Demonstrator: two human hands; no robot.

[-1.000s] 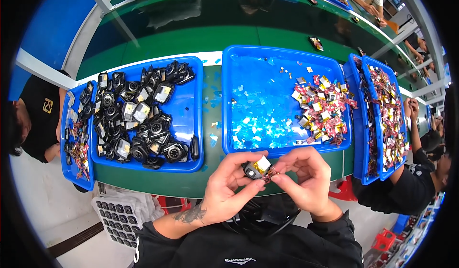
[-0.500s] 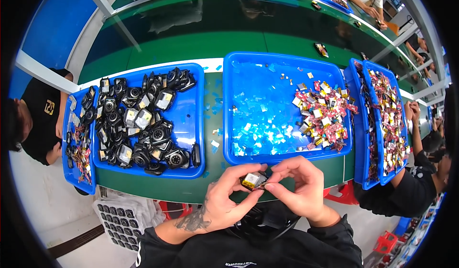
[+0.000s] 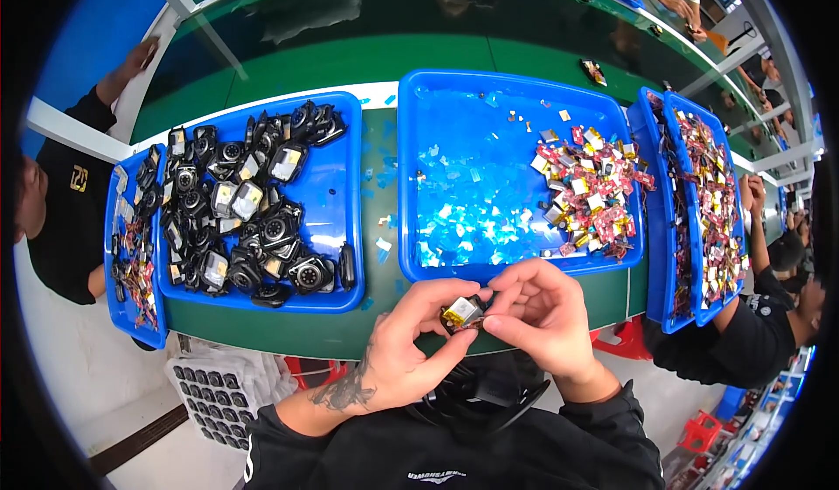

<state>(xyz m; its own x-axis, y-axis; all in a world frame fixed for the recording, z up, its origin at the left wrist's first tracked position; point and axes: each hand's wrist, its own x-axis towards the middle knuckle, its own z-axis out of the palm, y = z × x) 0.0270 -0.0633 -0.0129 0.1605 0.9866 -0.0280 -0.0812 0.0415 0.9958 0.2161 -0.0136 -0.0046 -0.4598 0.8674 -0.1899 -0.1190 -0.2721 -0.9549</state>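
In front of my body, my left hand grips an opened smartwatch case between thumb and fingers. A silver battery with yellow tape shows on its upward side. My right hand has its thumb and fingertips closed at the right edge of the same case; the exact contact is partly hidden by the fingers. Just beyond my hands lies a large blue tray. Blue film scraps are scattered across it, and red circuit boards with batteries are heaped on its right side.
To the left, a blue tray holds many black watch cases. Smaller parts trays stand at the far left and right. A green conveyor runs behind. Co-workers sit on both sides. Stacked moulded trays are below the bench.
My view has shifted slightly, so the trays sit a little higher and further left. Both hands stay at the smartwatch case, which is turned a little. The person on the left has raised an arm.
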